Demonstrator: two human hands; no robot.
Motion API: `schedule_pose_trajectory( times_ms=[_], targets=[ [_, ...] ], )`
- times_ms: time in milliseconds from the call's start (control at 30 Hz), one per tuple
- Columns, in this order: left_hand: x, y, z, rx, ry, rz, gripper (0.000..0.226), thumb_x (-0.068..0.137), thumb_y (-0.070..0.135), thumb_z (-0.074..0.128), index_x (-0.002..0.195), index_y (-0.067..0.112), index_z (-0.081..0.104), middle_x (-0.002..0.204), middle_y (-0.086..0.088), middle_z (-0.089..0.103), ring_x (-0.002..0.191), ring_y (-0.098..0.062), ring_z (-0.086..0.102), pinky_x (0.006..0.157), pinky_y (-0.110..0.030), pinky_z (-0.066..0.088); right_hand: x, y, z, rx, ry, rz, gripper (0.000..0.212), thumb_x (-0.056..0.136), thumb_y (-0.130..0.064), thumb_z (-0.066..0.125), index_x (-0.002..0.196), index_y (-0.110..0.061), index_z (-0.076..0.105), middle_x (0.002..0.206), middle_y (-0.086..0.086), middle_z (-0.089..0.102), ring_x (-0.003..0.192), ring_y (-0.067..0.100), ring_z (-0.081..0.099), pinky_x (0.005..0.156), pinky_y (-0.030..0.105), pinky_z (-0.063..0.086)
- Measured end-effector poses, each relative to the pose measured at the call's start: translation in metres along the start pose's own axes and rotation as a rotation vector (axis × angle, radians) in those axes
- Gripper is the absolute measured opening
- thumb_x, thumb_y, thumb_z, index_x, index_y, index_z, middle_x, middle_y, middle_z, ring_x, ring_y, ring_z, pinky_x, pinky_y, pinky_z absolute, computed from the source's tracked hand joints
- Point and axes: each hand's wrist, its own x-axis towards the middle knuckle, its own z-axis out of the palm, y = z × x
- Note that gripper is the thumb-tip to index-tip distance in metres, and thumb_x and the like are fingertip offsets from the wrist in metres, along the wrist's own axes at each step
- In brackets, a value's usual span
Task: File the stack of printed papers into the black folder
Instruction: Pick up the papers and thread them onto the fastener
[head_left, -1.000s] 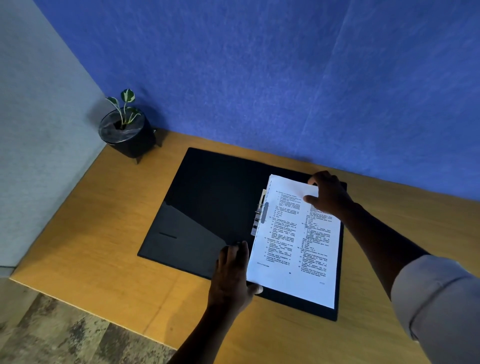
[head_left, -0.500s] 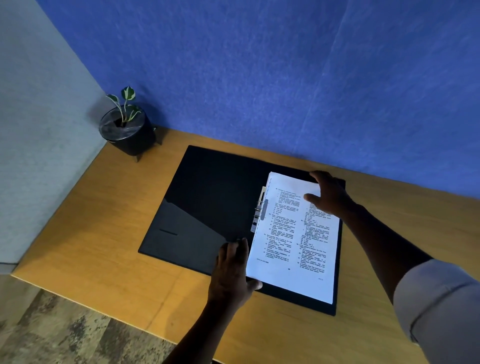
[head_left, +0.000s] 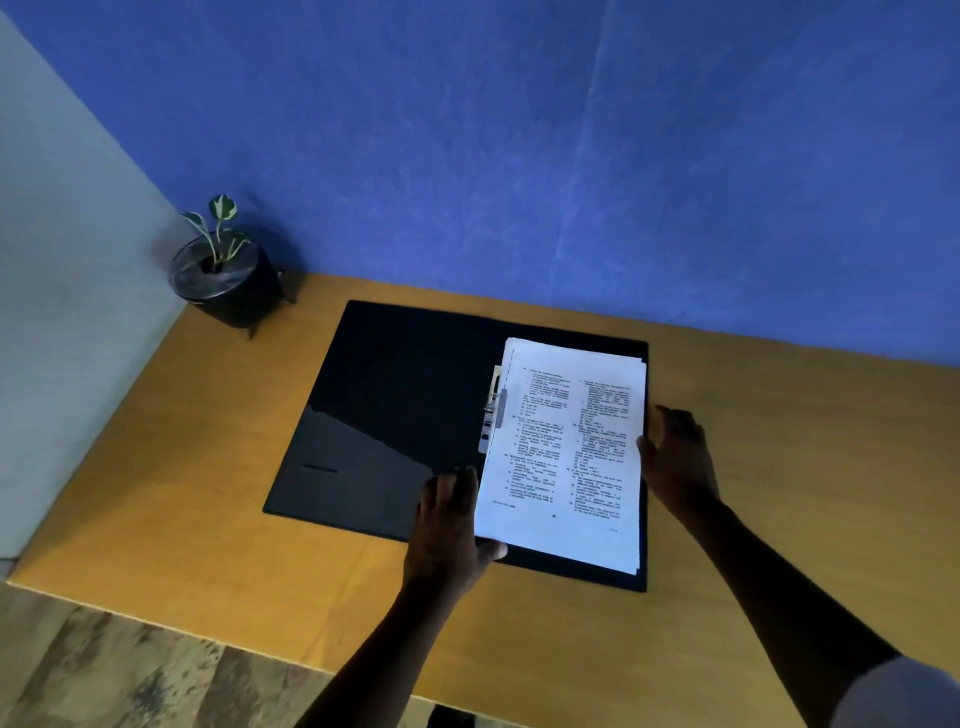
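Observation:
The black folder (head_left: 395, 395) lies open on the wooden desk, its left flap with a pocket spread flat. A stack of printed papers (head_left: 566, 447) rests on the folder's right half, beside the metal clip (head_left: 492, 410) at the spine. My left hand (head_left: 447, 525) grips the stack's lower left corner, thumb under the sheets. At the stack's right edge, about halfway up, my right hand (head_left: 675, 457) presses with its fingers against the sheets. The sheets' right edges are slightly fanned.
A small plant in a black pot (head_left: 226, 273) stands at the desk's (head_left: 182, 467) far left corner, left of the folder. A blue wall runs behind the desk, a grey panel along the left. The desk's near edge drops to a patterned floor.
My right hand has slid from the stack's top edge down to the middle of its right edge. The left hand stays at the lower left corner.

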Motion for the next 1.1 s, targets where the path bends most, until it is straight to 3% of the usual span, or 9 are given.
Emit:
schedule_pose_trajectory(
  times_ms=[333, 1100],
  targets=[
    [0.0, 0.0, -0.001, 0.008, -0.003, 0.001, 0.105, 0.069, 0.056, 0.079, 0.153, 0.021, 0.025, 0.144, 0.0, 0.037, 0.131, -0.022, 0.031, 0.101, -0.034, 0.045, 0.004, -0.004, 0.005, -0.179, -0.114, 0.003, 0.047, 0.096, -0.035, 0.057, 0.136, -0.01, 0.053, 0.132, 0.016, 0.055, 0.125, 0.034, 0.047, 0.104, 0.041, 0.04],
    [0.0, 0.001, -0.002, 0.01, 0.017, 0.012, 0.104, 0.064, 0.054, 0.083, 0.147, 0.024, 0.028, 0.14, 0.002, 0.037, 0.128, -0.022, 0.033, 0.098, -0.033, 0.047, 0.0, -0.008, 0.0, -0.206, -0.17, -0.001, 0.06, 0.094, -0.043, 0.06, 0.144, -0.013, 0.045, 0.136, 0.015, 0.05, 0.132, 0.034, 0.04, 0.106, 0.04, 0.039]
  ],
)
